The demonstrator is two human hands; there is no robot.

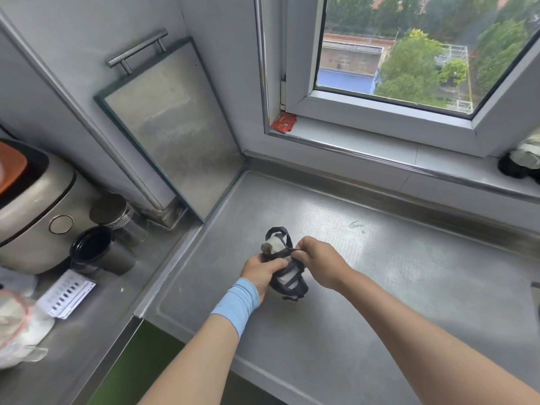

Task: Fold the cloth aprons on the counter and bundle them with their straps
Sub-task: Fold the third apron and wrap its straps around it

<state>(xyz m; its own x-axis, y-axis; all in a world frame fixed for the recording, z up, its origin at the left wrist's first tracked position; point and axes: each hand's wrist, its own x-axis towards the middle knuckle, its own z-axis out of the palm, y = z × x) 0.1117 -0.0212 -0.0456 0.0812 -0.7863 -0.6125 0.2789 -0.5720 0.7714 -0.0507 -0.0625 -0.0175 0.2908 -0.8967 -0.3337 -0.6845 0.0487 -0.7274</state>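
Nearby: left hand [261, 273] clasps rolled apron [287, 280] over counter [380, 258]; right hand [318, 258] pinches its black strap [280, 232]; wrapping looks nearly complete, tie-off apparently remains. Farther: similar bundle [523, 160] sits on windowsill [380, 147], seemingly finished.

Rolled apron bundle [285, 271] (grey-white cloth, black straps wound round) above counter [380, 258].
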